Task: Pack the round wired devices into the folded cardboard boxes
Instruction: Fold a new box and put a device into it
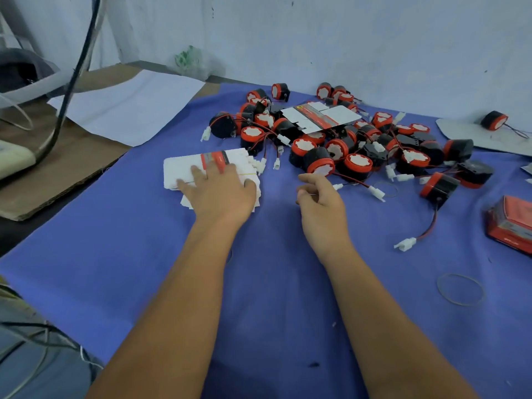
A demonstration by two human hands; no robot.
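Left hand (221, 191) flat, fingers straight, pressing flat box stack (184, 171) at 11 o'clock. Right hand (319, 197) loosely curled, empty. Device pile (345, 139) at 1 o'clock: likely rigid, light; grip body, not wire.

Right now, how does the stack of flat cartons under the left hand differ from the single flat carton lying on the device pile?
The stack of flat cartons lies on the blue cloth, many blanks together bound by a rubber band; the single flat carton rests alone, unbound, on top of the round devices. The left hand presses the stack; nothing touches the single carton. Both are unfolded, white with a red-and-black band.
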